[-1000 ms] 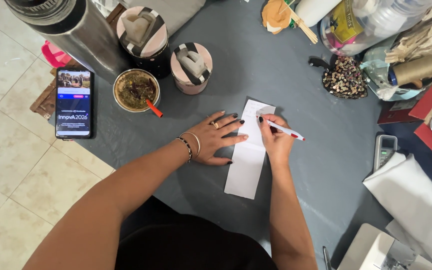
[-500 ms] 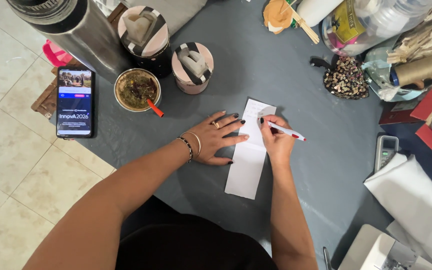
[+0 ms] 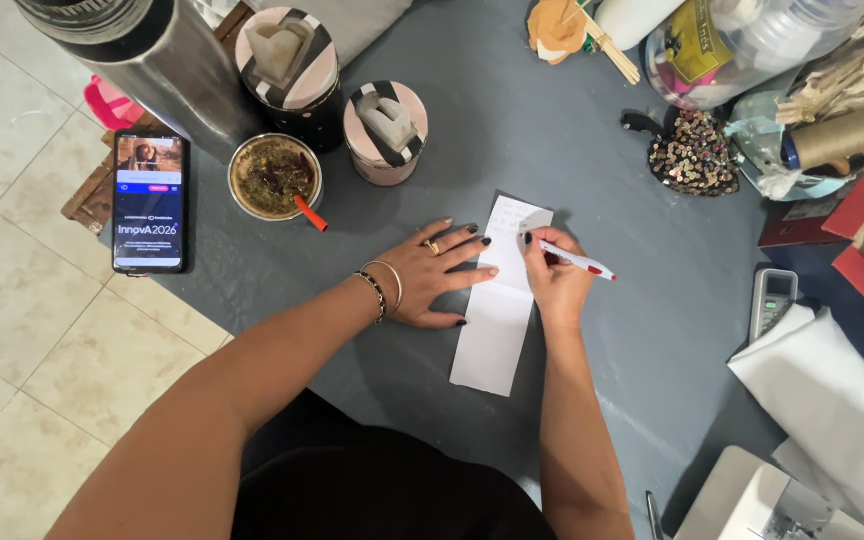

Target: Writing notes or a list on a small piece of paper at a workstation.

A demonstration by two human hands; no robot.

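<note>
A long narrow strip of white paper [image 3: 497,330] lies on the dark grey table [image 3: 652,350] in front of me. My left hand [image 3: 437,272] rests flat on the table with fingers spread, its fingertips pressing the paper's left edge. It wears a ring and two bracelets. My right hand [image 3: 552,280] grips a white pen with red trim [image 3: 577,261], the tip touching the upper part of the paper, where faint writing shows.
A smartphone [image 3: 149,200] with a lit screen lies at the left table edge. Beside it stand a metal flask [image 3: 142,55], a cup of drink with an orange straw [image 3: 274,178] and two pink striped containers [image 3: 385,130]. A sequined pouch [image 3: 694,152], a remote [image 3: 772,300] and white sheets [image 3: 832,400] crowd the right.
The pen tip has shifted slightly on the paper's top part. My left hand stays put on the paper's edge.
</note>
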